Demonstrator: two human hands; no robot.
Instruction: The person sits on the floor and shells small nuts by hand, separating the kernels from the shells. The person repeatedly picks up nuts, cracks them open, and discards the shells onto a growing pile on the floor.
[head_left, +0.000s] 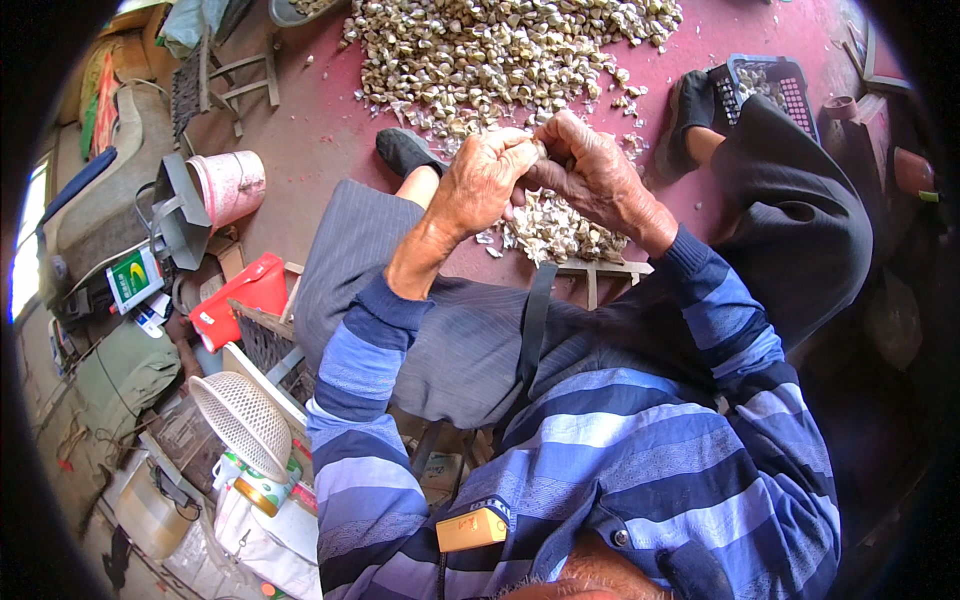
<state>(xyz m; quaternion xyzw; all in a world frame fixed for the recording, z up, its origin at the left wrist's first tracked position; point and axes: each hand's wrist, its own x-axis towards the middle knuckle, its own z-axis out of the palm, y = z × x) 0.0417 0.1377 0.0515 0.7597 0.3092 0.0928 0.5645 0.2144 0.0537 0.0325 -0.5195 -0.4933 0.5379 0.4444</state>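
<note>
My left hand (480, 180) and my right hand (600, 176) meet over the floor, fingertips pinched together on a small pale garlic clove (539, 149). Fingers cover most of the clove. Beyond them a broad heap of unpeeled garlic cloves (480, 60) spreads over the red floor. Below my hands, between my legs, lies a smaller pile of papery garlic skins (559, 229), with some brownish pieces at its right edge. A dark plastic basket (799, 97) by my right foot holds pale cloves.
A wooden stool (247, 86) and a pink bucket (244, 184) stand on the left. Nearer are a red bag (244, 300) and a white perforated colander (244, 420). Part of a basin (289, 13) shows at the top. My dark shoes (405, 150) flank the heap's near side.
</note>
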